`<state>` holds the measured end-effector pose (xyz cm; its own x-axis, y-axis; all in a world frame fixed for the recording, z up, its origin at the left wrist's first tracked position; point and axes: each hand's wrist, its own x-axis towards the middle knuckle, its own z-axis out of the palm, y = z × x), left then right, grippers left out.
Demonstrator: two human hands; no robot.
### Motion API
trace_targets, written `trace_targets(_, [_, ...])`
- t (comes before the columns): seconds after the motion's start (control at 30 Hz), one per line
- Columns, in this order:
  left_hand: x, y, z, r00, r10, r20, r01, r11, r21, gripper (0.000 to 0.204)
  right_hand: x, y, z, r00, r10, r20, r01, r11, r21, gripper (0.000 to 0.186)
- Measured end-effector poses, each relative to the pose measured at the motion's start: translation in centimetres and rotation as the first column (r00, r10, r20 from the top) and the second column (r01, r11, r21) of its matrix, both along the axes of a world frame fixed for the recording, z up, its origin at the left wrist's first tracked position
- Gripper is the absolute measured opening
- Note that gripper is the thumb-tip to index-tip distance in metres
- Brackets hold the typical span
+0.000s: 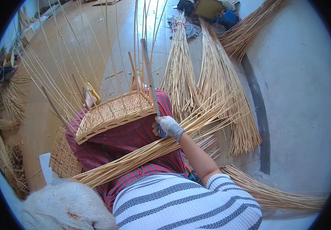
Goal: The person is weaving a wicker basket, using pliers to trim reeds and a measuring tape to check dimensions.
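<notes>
A shallow woven wicker basket (115, 111) rests on my knees, with tall thin stakes and thicker corner posts rising from it. My right hand (168, 125), in a pale glove, is closed round the blue case of a tape measure (154, 86). Its blade runs up along the corner post (148, 63) at the basket's right. Very close to the camera at lower left is my left hand (67, 205), in a whitish stained glove. Its fingers are not distinguishable. A bundle of pale rods (138, 157) lies across my lap, passing under my right forearm.
Tied bundles of wicker rods (211, 76) lie on the floor ahead and to the right. Another bundle (273, 189) is beside me at lower right. A woven panel (64, 153) leans by my left leg. Blue and olive containers (228, 18) stand at the back.
</notes>
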<state>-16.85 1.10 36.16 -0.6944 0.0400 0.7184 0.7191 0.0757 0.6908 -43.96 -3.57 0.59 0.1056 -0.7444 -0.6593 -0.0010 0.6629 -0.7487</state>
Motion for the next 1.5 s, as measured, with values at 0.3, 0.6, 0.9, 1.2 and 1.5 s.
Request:
trace_targets(0.3, [-0.5,-0.4,-0.7,1.0,0.009,0.008,-0.009,1.0,0.028,0.011,0.0,0.0,0.1,1.0,-0.004,-0.011,0.004,1.0,0.003,0.043])
trace_targets(0.6, [0.3,0.0,-3.3,0.998,0.055,-0.01,-0.053,0.993,0.108,0.012,0.0,0.0,0.0,1.0,0.005,-0.024,-0.005,1.0,0.005,0.042])
trace_targets(0.9, [2.5,-5.2,-21.0,-0.42,0.875,0.242,-0.63,-0.089,-0.772,0.055,0.0,-0.1,0.1,1.0,0.001,-0.015,-0.001,1.0,0.015,0.043])
trace_targets(1.2, [4.8,-3.5,-37.2,-0.645,0.76,0.084,-0.289,-0.141,-0.947,0.079,-0.1,-1.3,-0.2,0.999,0.032,0.001,-0.032,0.988,0.148,0.04])
trace_targets(1.5, [3.8,-4.2,-34.8,-0.649,0.75,0.13,-0.426,-0.217,-0.878,0.074,-1.4,0.3,0.3,0.988,0.131,0.084,-0.126,0.99,-0.055,0.037])
